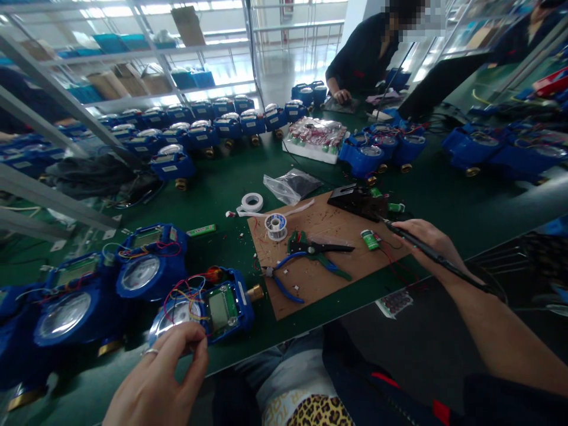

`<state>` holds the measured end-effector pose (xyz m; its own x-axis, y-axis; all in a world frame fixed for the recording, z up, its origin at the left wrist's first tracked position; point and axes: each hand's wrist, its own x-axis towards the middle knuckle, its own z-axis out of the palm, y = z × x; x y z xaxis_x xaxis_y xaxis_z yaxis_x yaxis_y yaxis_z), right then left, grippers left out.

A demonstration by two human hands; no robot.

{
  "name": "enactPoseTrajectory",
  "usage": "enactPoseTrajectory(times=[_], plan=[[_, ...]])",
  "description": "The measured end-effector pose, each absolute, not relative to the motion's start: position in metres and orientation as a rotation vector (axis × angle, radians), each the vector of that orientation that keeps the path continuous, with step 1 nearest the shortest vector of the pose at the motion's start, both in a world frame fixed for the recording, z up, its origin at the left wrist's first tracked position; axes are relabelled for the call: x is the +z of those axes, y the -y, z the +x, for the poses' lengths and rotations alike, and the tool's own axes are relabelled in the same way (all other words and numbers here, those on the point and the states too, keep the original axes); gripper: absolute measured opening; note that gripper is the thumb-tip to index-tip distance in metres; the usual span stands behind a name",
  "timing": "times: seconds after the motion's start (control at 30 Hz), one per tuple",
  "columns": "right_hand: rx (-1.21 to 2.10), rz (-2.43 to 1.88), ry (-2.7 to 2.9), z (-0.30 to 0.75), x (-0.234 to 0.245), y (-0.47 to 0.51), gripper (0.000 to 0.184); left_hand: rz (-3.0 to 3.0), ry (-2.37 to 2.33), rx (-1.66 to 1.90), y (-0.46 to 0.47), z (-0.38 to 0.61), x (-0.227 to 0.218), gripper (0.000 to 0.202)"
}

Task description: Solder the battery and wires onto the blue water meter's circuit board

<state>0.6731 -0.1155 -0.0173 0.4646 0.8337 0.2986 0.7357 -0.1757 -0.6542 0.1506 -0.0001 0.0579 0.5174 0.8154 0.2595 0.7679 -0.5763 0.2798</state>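
Observation:
My left hand (162, 376) is at the near table edge with fingertips pinched together at the coloured wires of an open blue water meter (213, 305); what it pinches is too small to name. My right hand (432, 242) holds a black soldering iron (426, 248) like a pen, its tip pointing left toward the black iron stand (357, 201) and a small green battery (369, 239) on a brown board (319, 254). On the board lie a solder spool (276, 226), green-handled pliers (317, 248) and blue-handled cutters (281, 272).
More blue meters (148, 272) sit at my left, and rows of them (199, 127) stand at the back. A white tape roll (252, 202), plastic bag (290, 184) and white tray of parts (316, 139) lie mid-table. A person in dark clothes (364, 56) works opposite. Metal shelving (53, 195) rises on the left.

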Motion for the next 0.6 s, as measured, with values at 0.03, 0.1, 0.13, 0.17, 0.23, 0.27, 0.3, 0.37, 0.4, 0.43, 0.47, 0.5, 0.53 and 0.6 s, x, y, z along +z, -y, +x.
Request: enactPoseTrajectory(times=[0.03, 0.1, 0.13, 0.17, 0.23, 0.27, 0.3, 0.37, 0.4, 0.43, 0.47, 0.5, 0.53, 0.6], plan=[[0.165, -1.960, 1.374, 0.672, -0.016, 0.120, 0.035, 2.639, -1.389, 0.514, 0.001, 0.151, 0.059, 0.018], [0.144, -1.973, 1.459, 0.669, -0.011, 0.127, 0.036, 2.653, -1.404, 0.433, 0.002, 0.152, 0.062, 0.019], [0.107, -1.980, 1.463, 0.668, -0.009, 0.129, 0.036, 2.647, -1.402, 0.411, 0.003, 0.153, 0.063, 0.019], [0.072, -1.992, 1.434, 0.665, -0.006, 0.131, 0.035, 2.636, -1.400, 0.398, 0.003, 0.154, 0.064, 0.019], [0.071, -2.009, 1.260, 0.659, -0.001, 0.131, 0.035, 2.612, -1.404, 0.398, 0.004, 0.157, 0.067, 0.020], [0.109, -1.990, 1.124, 0.655, 0.002, 0.130, 0.035, 2.601, -1.407, 0.397, 0.004, 0.158, 0.068, 0.020], [0.176, -1.929, 0.983, 0.650, 0.006, 0.128, 0.035, 2.590, -1.410, 0.400, 0.005, 0.159, 0.068, 0.020], [0.349, -1.707, 0.790, 0.638, 0.014, 0.122, 0.032, 2.565, -1.421, 0.407, 0.006, 0.160, 0.069, 0.018], [0.426, -1.581, 0.744, 0.631, 0.018, 0.119, 0.030, 2.555, -1.427, 0.412, 0.007, 0.161, 0.070, 0.017], [0.499, -1.468, 0.729, 0.624, 0.022, 0.115, 0.027, 2.546, -1.432, 0.417, 0.007, 0.161, 0.070, 0.016], [0.568, -1.379, 0.733, 0.616, 0.026, 0.112, 0.025, 2.538, -1.434, 0.427, 0.008, 0.162, 0.070, 0.015], [0.624, -1.321, 0.745, 0.608, 0.030, 0.108, 0.025, 2.527, -1.436, 0.432, 0.008, 0.163, 0.071, 0.014], [0.671, -1.284, 0.755, 0.599, 0.033, 0.104, 0.024, 2.516, -1.438, 0.434, 0.009, 0.163, 0.071, 0.013], [0.749, -1.225, 0.761, 0.583, 0.038, 0.096, 0.024, 2.490, -1.448, 0.436, 0.011, 0.165, 0.073, 0.012]])
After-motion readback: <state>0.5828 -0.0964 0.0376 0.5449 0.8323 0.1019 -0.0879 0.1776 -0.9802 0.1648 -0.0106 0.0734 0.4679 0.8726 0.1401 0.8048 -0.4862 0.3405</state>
